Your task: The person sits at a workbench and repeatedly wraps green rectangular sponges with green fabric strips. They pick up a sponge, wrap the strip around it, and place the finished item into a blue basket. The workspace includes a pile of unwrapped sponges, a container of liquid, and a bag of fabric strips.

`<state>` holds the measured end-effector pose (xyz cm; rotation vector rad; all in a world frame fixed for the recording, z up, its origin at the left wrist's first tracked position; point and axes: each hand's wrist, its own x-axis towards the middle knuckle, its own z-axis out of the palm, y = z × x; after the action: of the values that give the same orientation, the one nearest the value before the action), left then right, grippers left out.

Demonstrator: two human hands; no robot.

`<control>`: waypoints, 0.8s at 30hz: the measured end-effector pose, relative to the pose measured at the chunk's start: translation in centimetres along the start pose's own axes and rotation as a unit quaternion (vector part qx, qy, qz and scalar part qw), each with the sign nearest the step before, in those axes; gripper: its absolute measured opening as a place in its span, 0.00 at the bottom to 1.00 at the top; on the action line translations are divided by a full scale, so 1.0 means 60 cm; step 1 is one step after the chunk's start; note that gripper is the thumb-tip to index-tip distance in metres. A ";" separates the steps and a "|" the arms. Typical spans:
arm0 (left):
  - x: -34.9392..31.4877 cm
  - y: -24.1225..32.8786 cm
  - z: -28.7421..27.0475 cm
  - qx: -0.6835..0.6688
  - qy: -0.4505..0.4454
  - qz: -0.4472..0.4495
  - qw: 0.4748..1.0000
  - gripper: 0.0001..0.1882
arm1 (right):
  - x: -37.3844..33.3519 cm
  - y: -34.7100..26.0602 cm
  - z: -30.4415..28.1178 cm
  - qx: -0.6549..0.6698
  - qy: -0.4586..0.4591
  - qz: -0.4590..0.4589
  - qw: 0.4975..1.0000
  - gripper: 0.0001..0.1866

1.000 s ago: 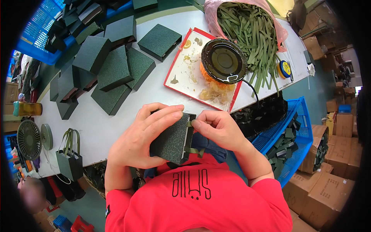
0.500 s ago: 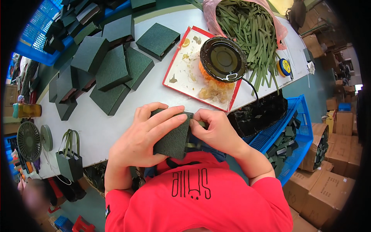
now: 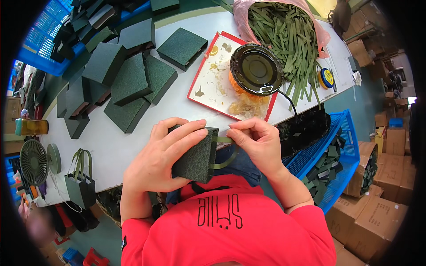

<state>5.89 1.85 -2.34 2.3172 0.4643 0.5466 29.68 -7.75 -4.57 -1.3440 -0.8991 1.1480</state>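
My left hand [image 3: 166, 153] is wrapped over a dark green textured gift box [image 3: 197, 155], holding it tilted just off the table's near edge. From the box's right side comes a green ribbon [image 3: 227, 163] that curves in a loop. My right hand [image 3: 256, 141] pinches the ribbon's upper part between thumb and forefinger, a little right of the box. The box's underside and the left thumb's inner side are hidden.
Several green boxes [image 3: 128, 84] lie piled at the left. Ahead stands a black round pot [image 3: 256, 68] on a red-rimmed tray [image 3: 195, 84]. Green ribbons [image 3: 284, 42] spill from a pink bag [image 3: 242, 11]. A blue crate [image 3: 350, 137] is at right; a small green bag [image 3: 80, 184] and fan [image 3: 33, 162] are left.
My right hand has moved from against the box's edge outward to the right, and more ribbon shows between it and the box. My left hand keeps its hold, shifted slightly left.
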 end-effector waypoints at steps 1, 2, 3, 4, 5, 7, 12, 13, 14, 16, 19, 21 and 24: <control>0.000 0.000 -0.002 0.013 -0.005 0.007 1.000 0.50 | 0.000 -0.002 0.001 0.012 -0.002 -0.004 1.000 0.06; 0.000 -0.001 -0.003 0.025 -0.009 0.015 1.000 0.50 | -0.001 0.001 -0.001 -0.010 -0.011 0.012 1.000 0.07; 0.000 0.000 -0.004 0.028 -0.012 0.015 0.999 0.50 | -0.002 0.005 -0.005 -0.033 -0.020 0.028 0.999 0.08; -0.001 0.002 -0.004 0.031 -0.014 0.015 0.999 0.49 | -0.002 0.008 -0.007 -0.055 -0.029 0.044 0.997 0.09; -0.001 0.003 -0.004 0.034 -0.017 0.016 0.999 0.49 | -0.001 0.006 -0.006 -0.084 -0.044 0.015 0.995 0.10; 0.001 0.006 -0.003 0.035 -0.019 0.019 0.999 0.49 | 0.005 0.000 -0.001 -0.142 -0.071 -0.043 0.986 0.12; 0.011 0.014 0.001 0.027 -0.042 0.020 0.999 0.47 | 0.005 -0.006 0.004 -0.152 -0.096 -0.002 0.984 0.09; 0.010 0.019 0.001 0.027 -0.050 0.010 0.998 0.47 | 0.004 -0.003 0.007 -0.131 -0.106 0.013 0.986 0.09; 0.010 0.023 0.003 0.028 -0.059 0.001 0.998 0.47 | 0.004 -0.001 0.006 -0.138 -0.107 0.012 0.985 0.10; 0.012 0.023 0.009 0.036 -0.058 0.010 0.998 0.47 | 0.004 0.006 0.003 -0.131 -0.100 0.004 0.986 0.13; 0.009 0.023 0.010 0.043 -0.050 0.002 0.998 0.46 | 0.006 0.007 0.004 -0.115 -0.103 -0.007 0.988 0.16; 0.008 0.021 0.008 0.053 -0.045 -0.011 0.998 0.45 | 0.010 0.006 -0.012 -0.123 -0.160 0.024 0.979 0.11; 0.007 0.015 0.008 0.099 -0.030 -0.045 0.994 0.45 | 0.007 0.003 -0.045 -0.102 -0.199 -0.004 0.975 0.33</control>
<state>6.62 1.18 -1.92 2.4799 0.6146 0.4020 32.38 -8.05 -4.98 -1.2900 -1.3414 1.3753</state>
